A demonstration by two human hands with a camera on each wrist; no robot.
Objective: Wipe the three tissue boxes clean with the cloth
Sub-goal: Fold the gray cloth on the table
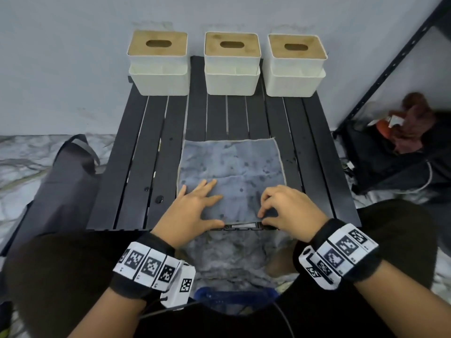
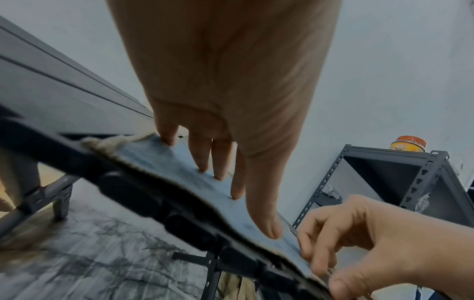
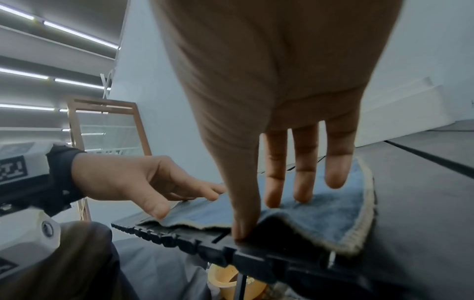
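Three white tissue boxes with wooden lids stand in a row at the far edge of the black slatted table [image 1: 136, 154]: left [image 1: 158, 67], middle [image 1: 231, 67], right [image 1: 295, 69]. A blue-grey cloth [image 1: 231, 162] [image 2: 179, 162] [image 3: 333, 207] lies spread flat on the near middle of the table. My left hand [image 1: 195, 208] [image 2: 225, 101] [image 3: 123, 178] rests flat on its near left part, fingers straight. My right hand [image 1: 271, 206] [image 3: 269, 81] [image 2: 372, 243] pinches the cloth's near edge, which is lifted into a small fold at the thumb.
A dark bag [image 1: 66, 181] sits on the marbled floor left of the table. A black metal shelf rack [image 1: 390, 81] stands at the right, with reddish clutter [image 1: 410, 123] at its foot. Bare slats lie between the cloth and the boxes.
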